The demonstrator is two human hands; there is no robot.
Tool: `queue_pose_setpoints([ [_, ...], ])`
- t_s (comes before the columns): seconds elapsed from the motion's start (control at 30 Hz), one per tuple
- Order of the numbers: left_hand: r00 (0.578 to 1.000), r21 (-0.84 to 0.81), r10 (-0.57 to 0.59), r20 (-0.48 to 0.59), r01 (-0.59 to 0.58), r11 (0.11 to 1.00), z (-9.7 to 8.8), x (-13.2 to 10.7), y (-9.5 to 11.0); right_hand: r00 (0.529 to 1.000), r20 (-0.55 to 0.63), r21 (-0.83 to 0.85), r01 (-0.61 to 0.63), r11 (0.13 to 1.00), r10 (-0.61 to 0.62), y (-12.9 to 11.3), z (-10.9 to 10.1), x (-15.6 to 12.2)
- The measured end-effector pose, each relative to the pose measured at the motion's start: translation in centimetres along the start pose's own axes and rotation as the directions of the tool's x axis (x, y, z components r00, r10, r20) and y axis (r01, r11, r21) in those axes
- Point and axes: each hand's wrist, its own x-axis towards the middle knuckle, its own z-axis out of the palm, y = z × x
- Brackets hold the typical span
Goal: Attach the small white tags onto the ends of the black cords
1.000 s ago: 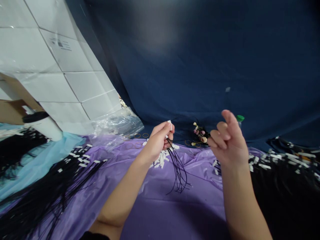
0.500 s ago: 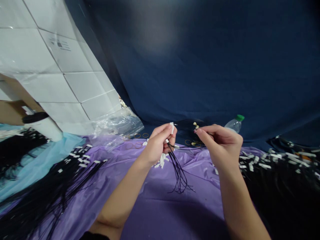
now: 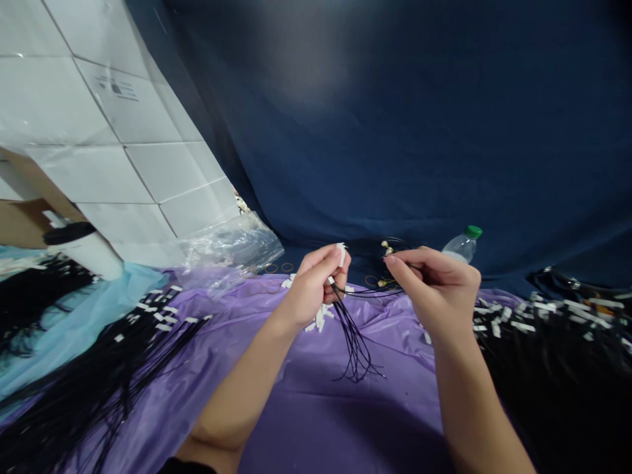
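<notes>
My left hand (image 3: 316,283) is closed around a bundle of thin black cords (image 3: 353,345), whose loose ends hang below it over the purple sheet. A white tag (image 3: 341,255) sticks up between its thumb and forefinger. To the right, my right hand (image 3: 434,280) is closed in a pinch, palm side partly turned away. Some black cord stretches from the left hand across to the right one and seems to be in its fingers; the exact grip is hidden. Small cream beads (image 3: 385,245) show just beyond the right fingertips.
Black cords with white tags lie in piles at left (image 3: 162,319) and right (image 3: 543,313). A purple sheet (image 3: 345,421) covers the surface. Behind stand a green-capped bottle (image 3: 461,245), a clear plastic bag (image 3: 237,243), a white tumbler (image 3: 91,253) and a dark blue cloth (image 3: 395,131).
Both hands stay almost in place. The white tag in my left hand has tilted slightly, and my right fingertips have shifted a little; a pinkish bit there no longer shows.
</notes>
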Motion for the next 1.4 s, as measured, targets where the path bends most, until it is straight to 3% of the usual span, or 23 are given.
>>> queue_pose_setpoints([
  [0.13, 1.0, 0.032, 0.0, 0.007, 0.0, 1.0, -0.1, -0.2, 0.0, 0.998, 0.027, -0.067, 0.066, 0.996, -0.064, -0.6, -0.3, 0.1],
  [0.3, 1.0, 0.058, -0.009, 0.013, 0.008, 0.998, 0.1, -0.4, 0.2, 0.938, 0.097, -0.246, 0.347, 0.905, -0.333, -1.1, -0.7, 0.0],
  [0.63, 0.995, 0.111, -0.064, 0.076, 0.055, 0.992, 0.6, -0.8, 0.5, 0.887, 0.168, -0.287, 0.461, 0.84, -0.43, -0.7, -0.1, -0.2],
  [1.0, 0.972, 0.04, -0.15, 0.181, 0.145, 0.989, 0.7, -0.7, 0.2, 0.879, 0.193, -0.253, 0.474, 0.844, -0.436, -0.2, 0.2, 0.1],
  [1.4, 0.963, 0.06, -0.198, 0.182, 0.19, 0.98, 0.5, -0.8, 0.4, 0.902, 0.242, -0.261, 0.415, 0.871, -0.357, -0.1, 0.2, 0.1],
])
